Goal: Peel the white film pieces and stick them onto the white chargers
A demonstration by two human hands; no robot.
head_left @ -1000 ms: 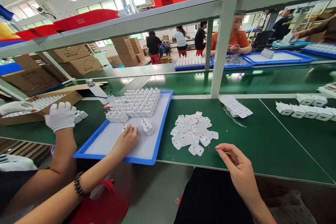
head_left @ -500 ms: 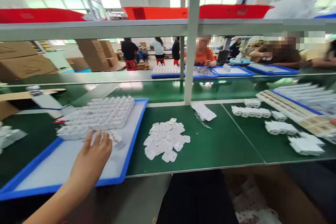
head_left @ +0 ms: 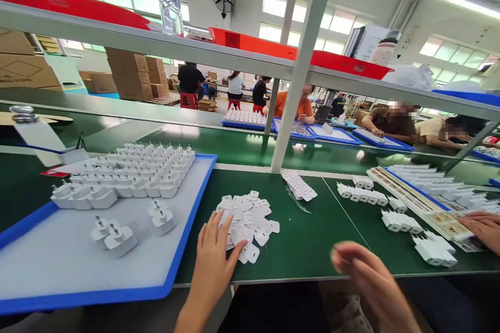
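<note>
My left hand [head_left: 214, 255] rests with spread fingers at the left edge of a pile of flat white pieces [head_left: 250, 218] on the green table. Nothing shows in its grasp. Further right, my right hand [head_left: 367, 276] is over the table's front edge, blurred, its fingers curled; whether it holds something is hidden. To the left, a blue-rimmed tray [head_left: 172, 270] bears rows of white plug adapters [head_left: 136, 182]. Nearer the front of that tray stand a few separate white adapters [head_left: 119, 238] with their pins up.
Behind the pile lies a stack of white sheets [head_left: 300, 186]. White adapters [head_left: 402, 221] stand in groups at the right, beside long trays [head_left: 433, 213]. Another person's hand [head_left: 484, 226] is at the right edge. A slanting metal post [head_left: 291, 114] rises behind the table.
My left hand has moved right, from the tray to the pile. Separate adapters now show at the tray's front. My right hand has come into view, and the view has tilted.
</note>
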